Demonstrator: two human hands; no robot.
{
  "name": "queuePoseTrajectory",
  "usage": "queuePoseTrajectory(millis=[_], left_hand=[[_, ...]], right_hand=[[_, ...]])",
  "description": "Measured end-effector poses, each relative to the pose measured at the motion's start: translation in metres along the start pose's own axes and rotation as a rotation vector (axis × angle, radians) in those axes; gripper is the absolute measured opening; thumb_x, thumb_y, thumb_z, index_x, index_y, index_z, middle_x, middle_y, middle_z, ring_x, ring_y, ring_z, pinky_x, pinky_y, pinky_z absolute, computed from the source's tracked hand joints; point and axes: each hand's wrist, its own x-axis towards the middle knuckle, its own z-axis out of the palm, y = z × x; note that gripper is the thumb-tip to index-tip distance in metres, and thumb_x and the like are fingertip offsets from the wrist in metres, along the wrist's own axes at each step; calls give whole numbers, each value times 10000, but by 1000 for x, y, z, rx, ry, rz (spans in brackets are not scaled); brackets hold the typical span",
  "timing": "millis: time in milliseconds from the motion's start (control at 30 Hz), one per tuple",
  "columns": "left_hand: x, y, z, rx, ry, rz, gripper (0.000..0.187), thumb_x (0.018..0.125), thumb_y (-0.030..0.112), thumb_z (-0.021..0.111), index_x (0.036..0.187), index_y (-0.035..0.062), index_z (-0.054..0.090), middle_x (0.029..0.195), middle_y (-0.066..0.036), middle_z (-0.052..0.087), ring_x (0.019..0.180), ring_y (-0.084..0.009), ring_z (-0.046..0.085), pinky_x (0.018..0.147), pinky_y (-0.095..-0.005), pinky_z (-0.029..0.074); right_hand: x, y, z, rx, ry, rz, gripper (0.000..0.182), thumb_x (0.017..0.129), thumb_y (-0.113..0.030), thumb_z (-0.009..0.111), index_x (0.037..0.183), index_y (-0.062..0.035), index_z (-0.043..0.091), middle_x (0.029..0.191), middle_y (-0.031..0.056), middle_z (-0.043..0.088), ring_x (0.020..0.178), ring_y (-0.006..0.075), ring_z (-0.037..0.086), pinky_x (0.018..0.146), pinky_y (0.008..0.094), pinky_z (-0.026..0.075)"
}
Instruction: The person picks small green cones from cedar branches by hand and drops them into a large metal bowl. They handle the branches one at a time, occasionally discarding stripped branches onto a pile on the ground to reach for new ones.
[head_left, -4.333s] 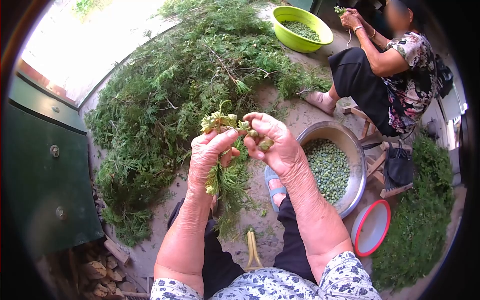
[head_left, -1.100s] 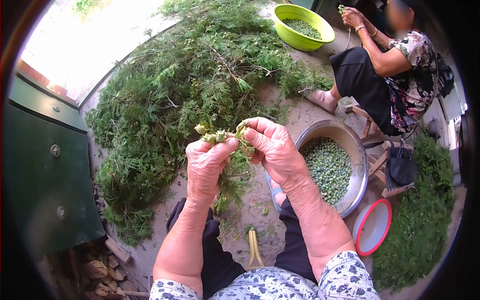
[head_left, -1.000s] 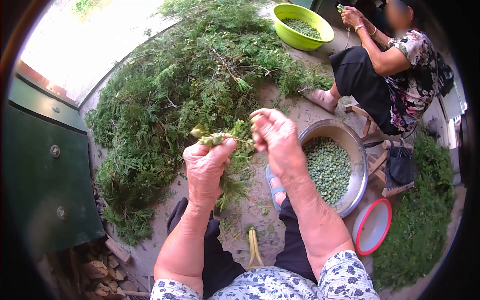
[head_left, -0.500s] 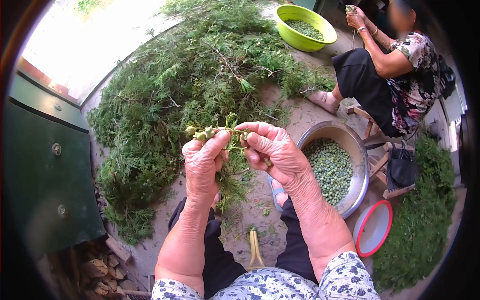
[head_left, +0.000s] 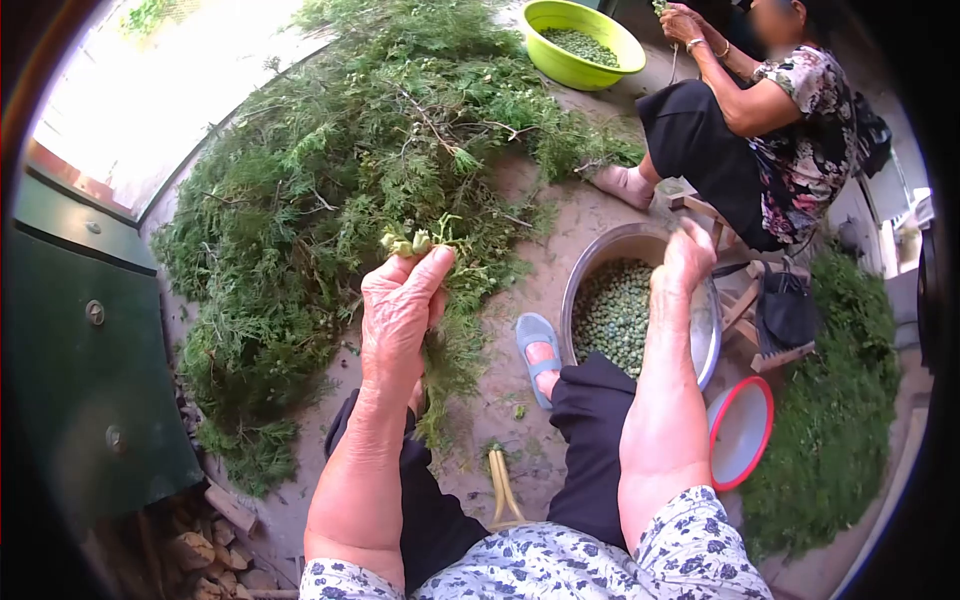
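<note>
My left hand (head_left: 395, 300) pinches a green sprig (head_left: 420, 242) with several pale green cones at its top, and leafy fronds hang below the fist. My right hand (head_left: 684, 258) is over the right rim of a metal basin (head_left: 708, 335), its fingers blurred and partly turned away, so what it holds, if anything, cannot be made out. Small round green cones (head_left: 612, 312) lie inside the basin.
A large pile of cut branches (head_left: 330, 170) spreads ahead and left. Beyond it stands a yellow-green basin (head_left: 628, 50) of cones. A seated person (head_left: 740, 130) works at the upper right. A red-rimmed bowl (head_left: 738, 430), more greenery (head_left: 830, 440), green cabinet (head_left: 90, 370) and firewood surround me.
My right hand has left the sprig and moved right, over the metal basin. My left hand keeps the sprig at nearly the same place. The view has shifted slightly.
</note>
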Motion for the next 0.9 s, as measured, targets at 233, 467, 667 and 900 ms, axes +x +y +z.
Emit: queuePoseTrajectory(millis=[233, 467, 667, 900], left_hand=[[4, -7, 0, 26, -61, 15, 152, 854, 185, 647, 832, 35, 653, 580, 53, 506, 476, -23, 407, 440, -202, 302], [2, -4, 6, 317, -86, 79, 143, 848, 171, 640, 833, 34, 676, 554, 34, 527, 487, -41, 461, 448, -220, 365], [10, -22, -2, 550, -123, 212, 316, 859, 259, 645, 667, 13, 596, 510, 25, 483, 481, -40, 442, 441, -238, 349], [10, -25, -5, 670, -204, 259, 333, 859, 259, 644, 663, -4, 587, 499, 26, 454, 466, -48, 418, 424, -251, 335]], right_hand=[[-2, 17, -4, -773, 156, -233, 387, 764, -39, 566, 1144, 27, 564, 1132, 183, 568, 989, 268, 584, 887, 335, 448], [-117, -100, 17, 184, -977, -195, 149, 860, -56, 586, 1000, -41, 634, 859, 40, 628, 673, 87, 611, 575, 204, 486], [-153, -97, 31, 206, -1238, -552, 285, 744, 54, 614, 1013, -38, 638, 927, 66, 550, 821, 164, 561, 720, 268, 469], [-149, -99, 29, 81, -1379, -611, 300, 749, 42, 577, 1022, -58, 648, 816, 94, 543, 839, 214, 569, 747, 302, 463]])
